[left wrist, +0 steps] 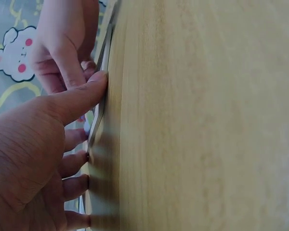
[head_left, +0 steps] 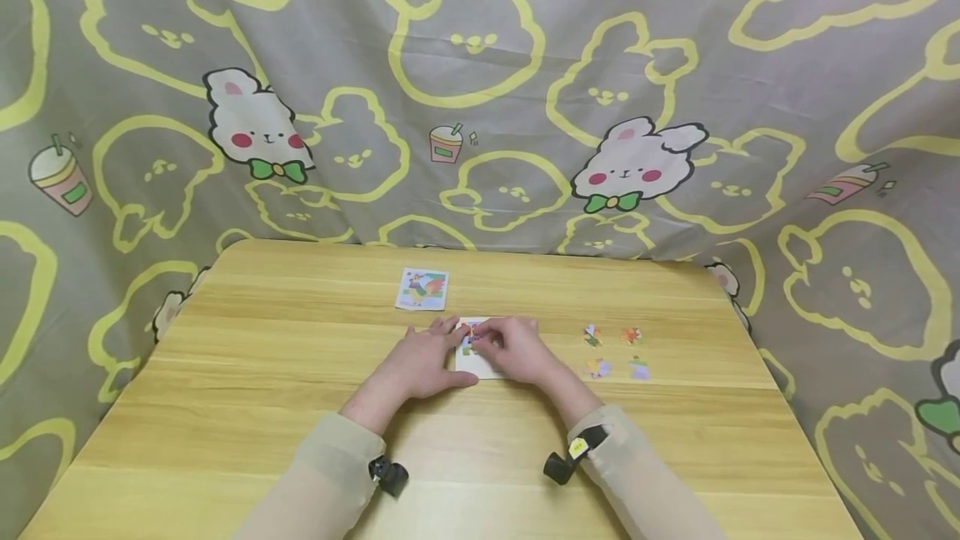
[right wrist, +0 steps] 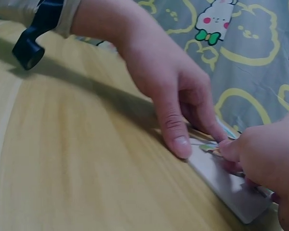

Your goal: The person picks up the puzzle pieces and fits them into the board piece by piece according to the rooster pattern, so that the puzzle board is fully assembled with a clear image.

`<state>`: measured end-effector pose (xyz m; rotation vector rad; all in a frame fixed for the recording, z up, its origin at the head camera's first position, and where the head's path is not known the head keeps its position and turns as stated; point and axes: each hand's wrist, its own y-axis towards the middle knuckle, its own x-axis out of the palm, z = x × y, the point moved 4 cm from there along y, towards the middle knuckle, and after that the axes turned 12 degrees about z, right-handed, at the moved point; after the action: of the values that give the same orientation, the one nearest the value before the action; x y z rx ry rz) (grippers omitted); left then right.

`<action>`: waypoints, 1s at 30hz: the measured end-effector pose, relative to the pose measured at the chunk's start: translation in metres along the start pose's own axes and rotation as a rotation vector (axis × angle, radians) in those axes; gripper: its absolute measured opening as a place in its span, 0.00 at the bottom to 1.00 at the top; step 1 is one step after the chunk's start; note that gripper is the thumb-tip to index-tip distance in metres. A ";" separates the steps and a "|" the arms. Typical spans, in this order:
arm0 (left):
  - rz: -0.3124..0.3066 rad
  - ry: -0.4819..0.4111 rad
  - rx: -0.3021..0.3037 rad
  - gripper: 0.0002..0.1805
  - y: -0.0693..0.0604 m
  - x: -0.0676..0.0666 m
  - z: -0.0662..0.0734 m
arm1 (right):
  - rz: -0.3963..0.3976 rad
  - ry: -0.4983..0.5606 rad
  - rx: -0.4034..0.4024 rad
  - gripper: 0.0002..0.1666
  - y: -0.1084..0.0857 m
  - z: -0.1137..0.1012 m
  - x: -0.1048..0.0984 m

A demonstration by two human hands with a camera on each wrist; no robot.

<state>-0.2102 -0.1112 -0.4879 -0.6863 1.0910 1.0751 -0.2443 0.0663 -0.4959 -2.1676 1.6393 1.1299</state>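
A white puzzle board (head_left: 483,368) lies on the wooden counter (head_left: 480,457), with a few coloured jigsaw pieces (head_left: 468,350) on its far left part, between the two hands. The left hand (head_left: 429,361) is spread, its thumb at the board's near edge and its other fingers reaching to the left side and far corner. The right hand (head_left: 517,348) has its thumb and fingertips brought together over the coloured pieces; whether one is pinched between them or only pressed, I cannot tell. Together the hands hide much of the board, the right one covering its right side.

To the right, well apart from the board, four loose pieces lie in two rows: a green and multicoloured piece (head_left: 593,337) and an orange-red piece (head_left: 632,335) behind, a lavender and orange piece (head_left: 598,368) and a lavender and green piece (head_left: 639,369) in front. The right hand stands between them and the board. Behind the board and to its left is a rooster picture card (head_left: 422,289), uncovered. Black wrist cameras (head_left: 387,476) jut inward from beige sleeves (head_left: 315,477). A grey curtain (head_left: 517,232) with yellow outlines and white rabbits hangs around the counter's back and sides.
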 end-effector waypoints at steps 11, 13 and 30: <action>0.001 -0.004 0.010 0.50 -0.001 -0.002 0.002 | 0.003 -0.111 -0.052 0.18 -0.004 -0.006 0.001; -0.001 -0.008 0.007 0.50 -0.001 -0.003 0.002 | -0.011 -0.129 -0.055 0.21 -0.005 -0.006 0.001; 0.001 0.010 0.008 0.50 -0.002 -0.001 0.001 | -0.032 -0.143 -0.061 0.23 -0.005 -0.004 0.001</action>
<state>-0.2078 -0.1118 -0.4873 -0.6854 1.1033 1.0692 -0.2374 0.0649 -0.4950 -2.0871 1.5242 1.3083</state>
